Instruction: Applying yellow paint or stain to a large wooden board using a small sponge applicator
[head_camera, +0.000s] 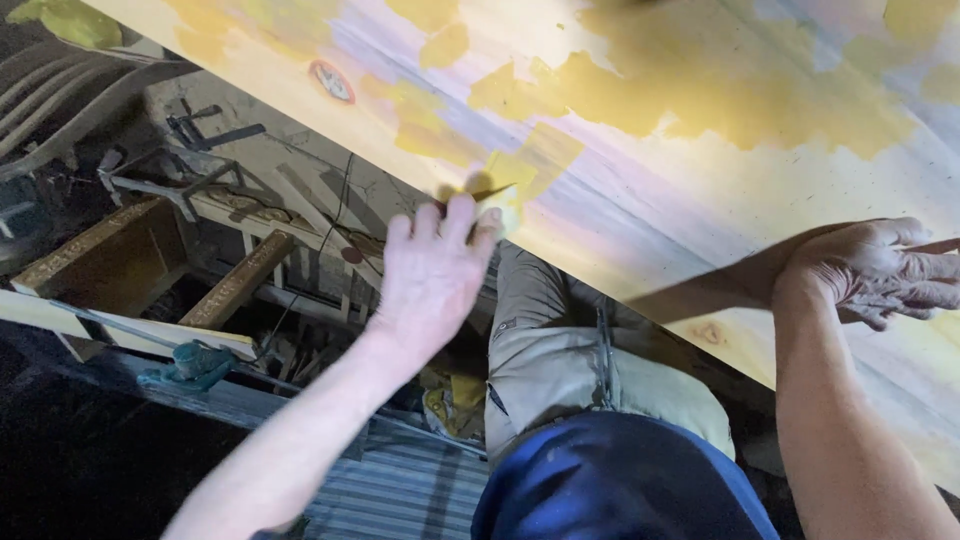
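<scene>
- Overhead, a big pale board (700, 180) w/ yellow filler patches runs diagonally across the view, top left to lower right.
- Left hand (432, 275) is raised at the board's lower edge; fingers (440, 222) extended, pressing a small flat tool (490, 195) w/ a yellow blob against the surface. Tool mostly hidden behind the fingertips, so grip can't be told exactly.
- Right hand (880, 275) rests on the board further right, near the lower edge; fingers (925, 290) bent and loosely curled, something thin poking out by the frame edge. Can't tell what it is.
- Both hands well apart on the same board.
- Below: person's beige trousers (560, 350) and dark blue top (620, 480).
- Left side, dim: wooden frame pieces (110, 255), a metal clamp (210, 130), a teal clamp (195, 365) on a rail, and ribbed metal sheeting (400, 490).
</scene>
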